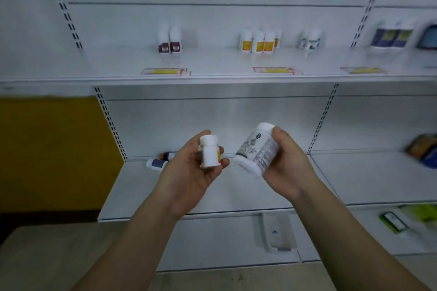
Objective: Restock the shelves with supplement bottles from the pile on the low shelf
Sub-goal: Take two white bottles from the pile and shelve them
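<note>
White metal shelving fills the wall here, slotted uprights and all. Left hand [189, 172] has its grip curled round a small white plastic bottle with a yellow label [209, 153], upright; right hand [286, 160] wraps a larger white bottle with grey print [256, 150], tilted, cap up. Both caps on, contents unseen. That tilted one looks loosely held and could slip. Behind them, two bottles lying on the low shelf [158, 160] might roll. Up on the upper shelf [212, 64]: maroon-labelled bottles [170, 41], yellow-labelled bottles [259, 41], grey-labelled bottles [311, 40]. Crowding a row could topple its neighbours.
</note>
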Available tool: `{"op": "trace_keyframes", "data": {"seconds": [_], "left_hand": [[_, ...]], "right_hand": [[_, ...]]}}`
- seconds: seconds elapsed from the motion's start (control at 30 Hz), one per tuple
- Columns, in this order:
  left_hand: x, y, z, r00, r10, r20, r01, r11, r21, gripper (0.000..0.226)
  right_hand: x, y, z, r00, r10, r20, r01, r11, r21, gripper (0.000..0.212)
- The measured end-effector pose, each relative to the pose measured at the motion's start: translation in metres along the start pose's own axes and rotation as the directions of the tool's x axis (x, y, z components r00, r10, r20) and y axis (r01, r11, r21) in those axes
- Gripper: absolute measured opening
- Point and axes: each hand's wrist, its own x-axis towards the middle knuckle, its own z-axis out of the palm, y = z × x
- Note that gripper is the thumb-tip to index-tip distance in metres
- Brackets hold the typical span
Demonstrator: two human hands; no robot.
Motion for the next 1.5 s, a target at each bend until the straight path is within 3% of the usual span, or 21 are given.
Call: {"op": "trace_keyframes", "data": {"seconds": [0.13, 0.3, 0.4, 0.53, 0.8, 1.07, 1.3, 1.37, 1.5], "left_hand": [[-0.028, 0.010, 0.029, 0.986, 0.106, 0.127, -0.123, 0.983, 0.137, 0.031], [-0.051, 0.013, 0.077, 0.956, 0.107, 0.274, -0.145, 0.982, 0.125, 0.029], [-0.060, 0.003, 0.109, 0.931, 0.132, 0.341, -0.181, 0.977, 0.115, 0.031], [-0.065, -0.017, 0.151, 0.909, 0.183, 0.374, -0.254, 0.956, 0.150, 0.035], [-0.062, -0.064, 0.219, 0.879, 0.176, 0.443, -0.281, 0.942, 0.183, 0.033], [-0.043, -0.115, 0.269, 0.873, 0.196, 0.447, -0.341, 0.900, 0.271, 0.040], [-0.006, -0.099, 0.273, 0.900, 0.315, 0.301, -0.433, 0.724, 0.537, 0.042], [0.010, -0.083, 0.266, 0.887, 0.365, 0.284, -0.457, 0.599, 0.658, 0.040], [0.055, -0.042, 0.251, 0.840, 0.457, 0.292, -0.435, 0.246, 0.866, 0.039]], "right_hand": [[-0.035, -0.032, 0.021, 0.999, -0.043, -0.003, 0.043, 0.998, -0.054, 0.041], [-0.071, -0.073, 0.026, 0.996, -0.025, 0.080, 0.028, 0.999, -0.045, 0.044], [-0.090, -0.099, 0.022, 0.985, -0.098, 0.142, 0.116, 0.986, -0.123, 0.046], [-0.111, -0.137, 0.008, 0.954, -0.206, 0.218, 0.240, 0.960, -0.143, 0.046], [-0.146, -0.204, -0.042, 0.924, -0.275, 0.266, 0.322, 0.934, -0.155, 0.046], [-0.162, -0.261, -0.092, 0.912, -0.342, 0.226, 0.407, 0.824, -0.394, 0.035], [-0.110, -0.267, -0.090, 0.914, -0.337, 0.227, 0.406, 0.777, -0.481, 0.030], [-0.083, -0.266, -0.086, 0.915, -0.325, 0.238, 0.402, 0.772, -0.492, 0.029], [-0.018, -0.268, -0.075, 0.912, -0.330, 0.242, 0.409, 0.709, -0.574, 0.028]]}}
